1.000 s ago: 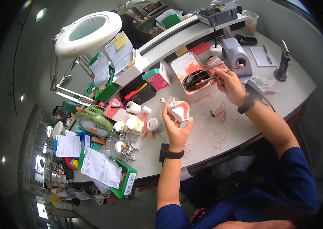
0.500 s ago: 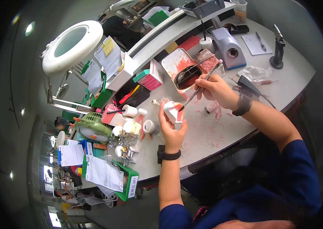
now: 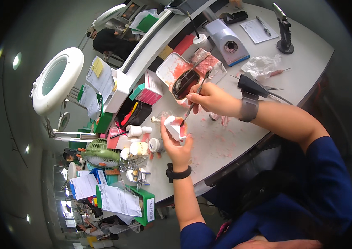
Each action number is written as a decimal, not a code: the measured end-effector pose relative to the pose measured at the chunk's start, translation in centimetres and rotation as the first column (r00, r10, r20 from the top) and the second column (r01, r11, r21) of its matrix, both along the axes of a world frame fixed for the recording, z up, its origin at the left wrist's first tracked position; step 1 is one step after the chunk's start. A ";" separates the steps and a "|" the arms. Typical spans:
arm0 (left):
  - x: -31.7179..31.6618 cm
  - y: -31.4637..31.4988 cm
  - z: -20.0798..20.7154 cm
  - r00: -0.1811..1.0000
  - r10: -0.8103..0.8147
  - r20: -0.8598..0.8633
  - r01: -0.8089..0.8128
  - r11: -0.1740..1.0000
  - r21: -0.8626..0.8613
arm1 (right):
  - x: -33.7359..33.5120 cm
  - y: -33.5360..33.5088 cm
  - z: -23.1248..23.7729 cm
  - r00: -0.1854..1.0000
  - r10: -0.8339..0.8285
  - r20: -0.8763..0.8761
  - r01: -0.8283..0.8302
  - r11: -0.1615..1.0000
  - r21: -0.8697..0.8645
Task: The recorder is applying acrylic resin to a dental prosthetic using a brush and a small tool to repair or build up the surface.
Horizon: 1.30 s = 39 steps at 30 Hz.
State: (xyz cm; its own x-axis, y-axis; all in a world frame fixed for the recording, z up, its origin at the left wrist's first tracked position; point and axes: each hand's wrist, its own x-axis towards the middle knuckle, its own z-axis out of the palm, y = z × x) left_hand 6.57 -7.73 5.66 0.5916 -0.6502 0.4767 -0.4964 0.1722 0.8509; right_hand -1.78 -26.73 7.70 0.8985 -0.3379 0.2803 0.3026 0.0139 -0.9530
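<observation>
My left hand [image 3: 176, 146] holds up a white dental cast with pink wax [image 3: 174, 125] above the white workbench [image 3: 242, 137]. My right hand [image 3: 211, 98] grips a thin metal instrument [image 3: 195, 96] like a pen. Its tip touches the pink wax on the cast. Just behind my right hand lies a white tray smeared with pink wax [image 3: 175, 71], with a dark bowl [image 3: 185, 84] in it.
Pink wax scraps [image 3: 221, 120] litter the bench by my hands. Small jars and bottles [image 3: 136, 141] stand to the left, a green fan [image 3: 100, 153] beyond them. A round magnifier lamp [image 3: 55, 79], a grey machine [image 3: 226, 36], a torch [image 3: 284, 31] and crumpled tissue [image 3: 261, 66] surround the work area.
My right hand has come back from the wax tray toward the cast, and the instrument tip now rests on the wax. My left hand has kept hold of the cast.
</observation>
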 end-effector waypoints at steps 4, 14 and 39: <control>0.3 -0.1 -0.4 1.000 -0.010 -0.009 0.010 1.000 -0.002 | 0.3 0.6 -0.1 0.998 -0.044 0.050 0.050 0.990 -0.130; 0.8 0.1 -1.2 0.997 -0.006 0.073 0.001 0.997 0.074 | -1.2 1.3 0.4 0.962 -0.121 0.245 0.235 0.824 -0.515; 1.4 0.4 -0.7 0.988 0.091 0.125 -0.088 0.996 -0.022 | 2.1 -3.6 -1.7 0.871 -0.490 0.043 0.456 0.773 -0.440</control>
